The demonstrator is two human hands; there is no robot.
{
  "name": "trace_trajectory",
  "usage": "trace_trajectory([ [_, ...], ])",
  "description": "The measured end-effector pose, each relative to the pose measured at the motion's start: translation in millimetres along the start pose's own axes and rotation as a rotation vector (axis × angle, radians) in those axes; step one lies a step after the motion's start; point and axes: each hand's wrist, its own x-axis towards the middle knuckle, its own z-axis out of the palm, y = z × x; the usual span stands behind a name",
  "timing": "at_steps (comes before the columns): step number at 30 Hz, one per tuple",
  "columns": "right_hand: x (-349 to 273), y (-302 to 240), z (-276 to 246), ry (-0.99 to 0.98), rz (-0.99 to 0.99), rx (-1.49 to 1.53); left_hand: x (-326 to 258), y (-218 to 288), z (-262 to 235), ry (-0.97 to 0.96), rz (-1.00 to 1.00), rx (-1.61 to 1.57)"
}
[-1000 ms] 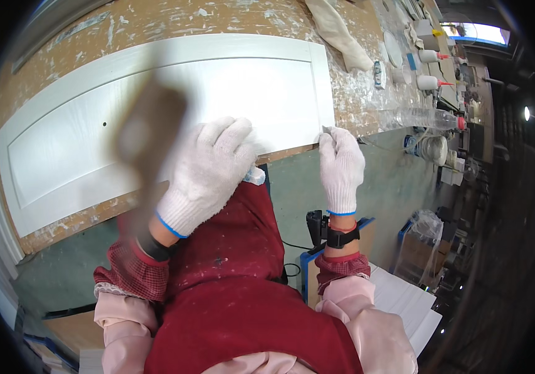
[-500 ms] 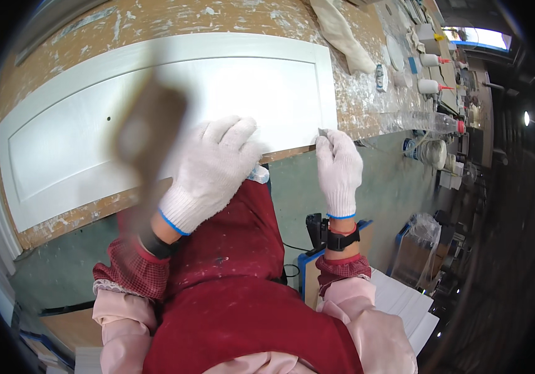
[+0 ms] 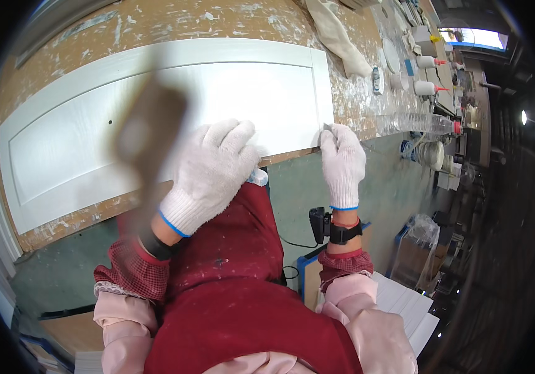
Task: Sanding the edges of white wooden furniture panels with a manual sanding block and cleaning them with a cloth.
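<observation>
A long white cabinet door panel with a recessed centre and a small dark hole lies on the paint-spattered workbench. My left hand, in a white knit glove, rests on the panel's near edge, its fingers stretched out and nothing seen in them. At the panel's near right corner, my gloved right hand is closed in a pinch. A small grey blade-like piece pokes out between its fingertips. The rest of that piece is hidden by the glove. Below my left hand, a blue-and-white object shows at the apron, its kind unclear.
A blurred brown object close to the camera covers part of the panel. Right along the bench lie a pale cloth, a small tube, white bottles with red tips and a clear plastic bottle. White boards are stacked at lower right.
My right hand has shifted slightly right, off the panel's corner, and its wrist has turned so the black wrist device shows more. The left hand stays in place on the panel.
</observation>
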Motion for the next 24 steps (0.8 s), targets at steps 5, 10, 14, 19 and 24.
trace_trajectory([
  [5,-6,-5,8,0.049,-0.083,0.092,2,1,-1,-0.002,0.003,0.007],
  [10,23,33,-8,0.009,0.029,-0.051,0,1,0,0.067,0.023,0.034],
  [14,16,44,-9,-0.016,0.095,0.187,2,3,-3,-0.008,0.024,0.005],
  [19,31,57,-10,0.014,-0.037,0.231,4,6,-9,-0.059,-0.015,0.024],
  [24,65,21,-26,-0.063,-0.261,0.194,7,7,-11,-0.107,-0.032,0.039],
])
